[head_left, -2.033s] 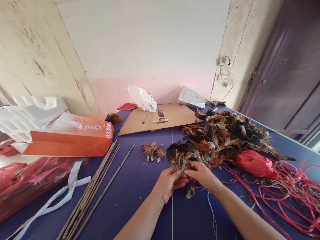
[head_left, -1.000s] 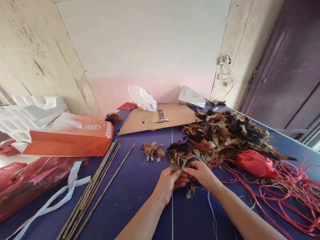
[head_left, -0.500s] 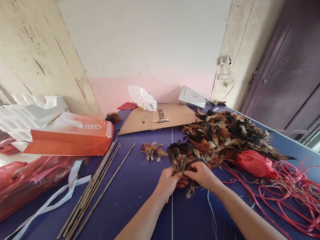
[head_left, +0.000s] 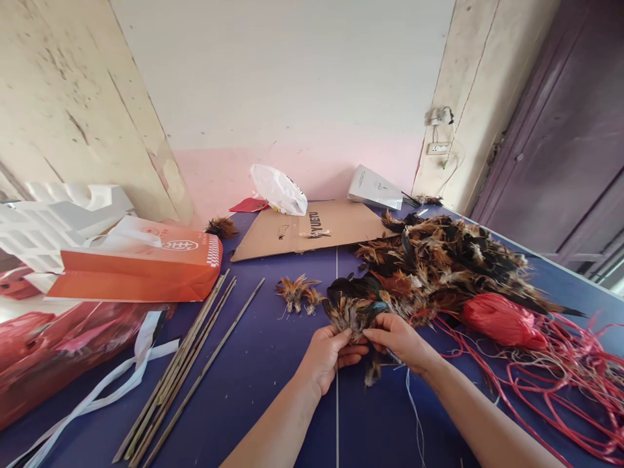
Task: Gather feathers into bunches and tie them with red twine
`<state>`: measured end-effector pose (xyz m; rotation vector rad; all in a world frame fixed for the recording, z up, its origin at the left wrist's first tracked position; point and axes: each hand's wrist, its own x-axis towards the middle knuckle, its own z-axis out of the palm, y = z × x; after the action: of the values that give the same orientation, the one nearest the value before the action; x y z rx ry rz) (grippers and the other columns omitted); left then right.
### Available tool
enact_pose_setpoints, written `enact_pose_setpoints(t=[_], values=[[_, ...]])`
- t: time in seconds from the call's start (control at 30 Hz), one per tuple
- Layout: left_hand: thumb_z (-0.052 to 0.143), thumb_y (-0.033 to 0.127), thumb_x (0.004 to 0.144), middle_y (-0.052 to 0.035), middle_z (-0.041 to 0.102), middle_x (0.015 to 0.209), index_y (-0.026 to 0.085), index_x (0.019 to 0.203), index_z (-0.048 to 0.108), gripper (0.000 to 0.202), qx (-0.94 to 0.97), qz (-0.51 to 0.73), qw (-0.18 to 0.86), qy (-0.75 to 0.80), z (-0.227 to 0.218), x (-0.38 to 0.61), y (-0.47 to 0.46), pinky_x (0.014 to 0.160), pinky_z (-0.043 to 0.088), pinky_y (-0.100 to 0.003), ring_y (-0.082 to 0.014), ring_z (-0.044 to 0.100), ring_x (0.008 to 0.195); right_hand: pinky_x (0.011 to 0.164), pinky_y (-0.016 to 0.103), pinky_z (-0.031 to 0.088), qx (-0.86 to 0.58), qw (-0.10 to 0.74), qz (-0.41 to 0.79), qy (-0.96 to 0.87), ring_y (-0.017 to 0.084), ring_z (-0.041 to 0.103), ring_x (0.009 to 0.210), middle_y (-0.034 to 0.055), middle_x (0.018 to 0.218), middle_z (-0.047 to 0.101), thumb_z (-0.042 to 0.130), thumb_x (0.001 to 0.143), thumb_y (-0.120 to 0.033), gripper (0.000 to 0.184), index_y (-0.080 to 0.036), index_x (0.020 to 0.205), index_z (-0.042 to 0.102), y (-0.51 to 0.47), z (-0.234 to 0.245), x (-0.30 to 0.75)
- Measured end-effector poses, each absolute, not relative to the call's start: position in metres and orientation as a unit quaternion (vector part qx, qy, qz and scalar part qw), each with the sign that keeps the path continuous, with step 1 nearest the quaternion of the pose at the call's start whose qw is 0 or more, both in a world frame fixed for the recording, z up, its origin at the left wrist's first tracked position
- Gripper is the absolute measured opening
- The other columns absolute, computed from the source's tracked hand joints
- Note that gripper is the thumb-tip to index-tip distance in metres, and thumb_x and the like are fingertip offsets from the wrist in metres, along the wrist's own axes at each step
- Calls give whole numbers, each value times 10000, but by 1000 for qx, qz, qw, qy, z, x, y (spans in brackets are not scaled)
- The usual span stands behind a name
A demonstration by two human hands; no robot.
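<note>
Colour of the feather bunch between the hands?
Feather bunch: mottled brown and grey, with black; best in the head view.

A makeshift craft space in a worn room is suggested by the stained wall (head_left: 78, 97), the socket (head_left: 437, 149) and the purple door (head_left: 546, 143), and by the white-lined blue table (head_left: 273, 377), on which feathers (head_left: 448, 260), sticks (head_left: 180, 364), red twine (head_left: 504, 320), cardboard (head_left: 312, 227) and a box (head_left: 374, 188) are loosely spread together.
</note>
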<state>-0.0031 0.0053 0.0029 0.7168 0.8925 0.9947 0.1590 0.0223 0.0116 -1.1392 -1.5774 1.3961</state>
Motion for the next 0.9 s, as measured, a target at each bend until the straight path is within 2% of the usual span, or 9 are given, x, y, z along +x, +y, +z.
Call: enact_pose_setpoints(t=[0.17, 0.37, 0.53, 0.73, 0.9], values=[[642, 219, 691, -98, 669, 719, 94, 776, 579, 164, 295, 466, 719, 424, 5, -5, 7, 495, 489, -203, -183, 658, 643, 450, 204, 318, -418, 381, 558, -607, 64, 391, 434, -47, 477, 462, 577, 687, -396, 276, -156, 624, 457, 25, 13, 165], [655, 271, 680, -135, 682, 795, 89, 811, 613, 229, 354, 399, 746, 398, 6, -3, 3, 497, 488, -176, -165, 657, 644, 454, 198, 321, -472, 323, 462, -678, 82, 429, 483, -28, 522, 492, 553, 705, -364, 231, -143, 646, 525, 24, 15, 166], [661, 271, 674, -126, 684, 759, 86, 820, 622, 239, 377, 379, 744, 400, 4, -3, 2, 498, 488, -171, -161, 656, 636, 462, 200, 337, -485, 307, 416, -705, 95, 453, 508, -19, 540, 518, 537, 710, -318, 185, -145, 643, 545, 26, 11, 164], [676, 241, 658, -97, 676, 682, 89, 764, 630, 191, 379, 381, 735, 413, 4, -3, 2, 489, 487, -169, -141, 642, 582, 502, 204, 369, -474, 335, 412, -702, 97, 463, 536, -17, 571, 534, 557, 697, -292, 152, -144, 666, 567, 23, 17, 157], [684, 257, 652, -79, 662, 660, 88, 741, 638, 196, 373, 430, 716, 405, 2, -3, 4, 508, 479, -162, -110, 617, 562, 467, 194, 362, -485, 376, 454, -646, 77, 440, 501, -7, 612, 551, 593, 673, -348, 224, -128, 714, 582, 19, 22, 150]])
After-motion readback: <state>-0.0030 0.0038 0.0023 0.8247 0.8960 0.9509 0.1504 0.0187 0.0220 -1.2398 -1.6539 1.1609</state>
